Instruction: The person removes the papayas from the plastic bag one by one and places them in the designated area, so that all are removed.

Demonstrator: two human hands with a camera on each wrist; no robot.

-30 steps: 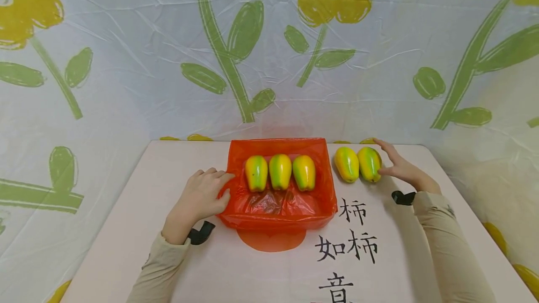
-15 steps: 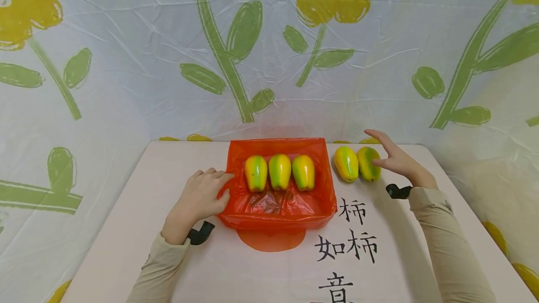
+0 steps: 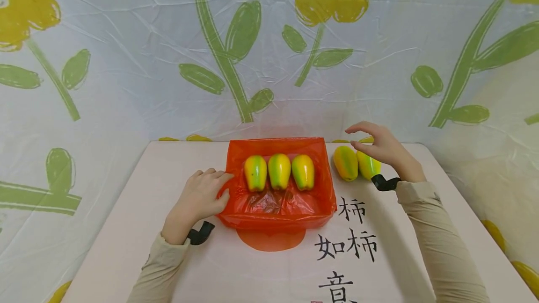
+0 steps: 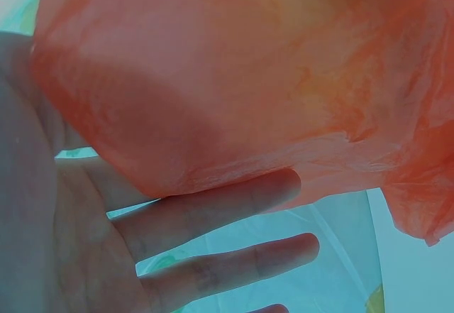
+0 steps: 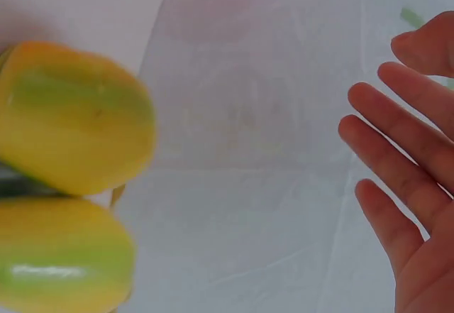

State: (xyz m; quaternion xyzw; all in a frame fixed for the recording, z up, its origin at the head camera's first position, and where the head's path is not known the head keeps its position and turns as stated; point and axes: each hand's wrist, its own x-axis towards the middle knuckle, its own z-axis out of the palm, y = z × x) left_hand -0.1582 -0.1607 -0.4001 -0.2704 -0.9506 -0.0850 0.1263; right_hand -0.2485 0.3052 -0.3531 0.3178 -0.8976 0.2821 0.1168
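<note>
In the head view, three yellow-green papayas lie in a row inside a box lined with red plastic film. My left hand is at the box's left side; in the left wrist view its straight fingers lie along the red film. Two more papayas, one on the left and one on the right, lie beside the box. Above them is my right hand, with thumb and fingers apart and nothing between them. The right papaya is partly hidden by this hand. In the right wrist view both papayas appear left of the fingers.
The pale table bears black printed characters and an orange shape in front of the box. A flower-patterned sheet stands behind and at both sides.
My right hand has moved left and slightly up, from beside the right papaya to above the pair. My left hand, the box and the papayas stay where they were.
</note>
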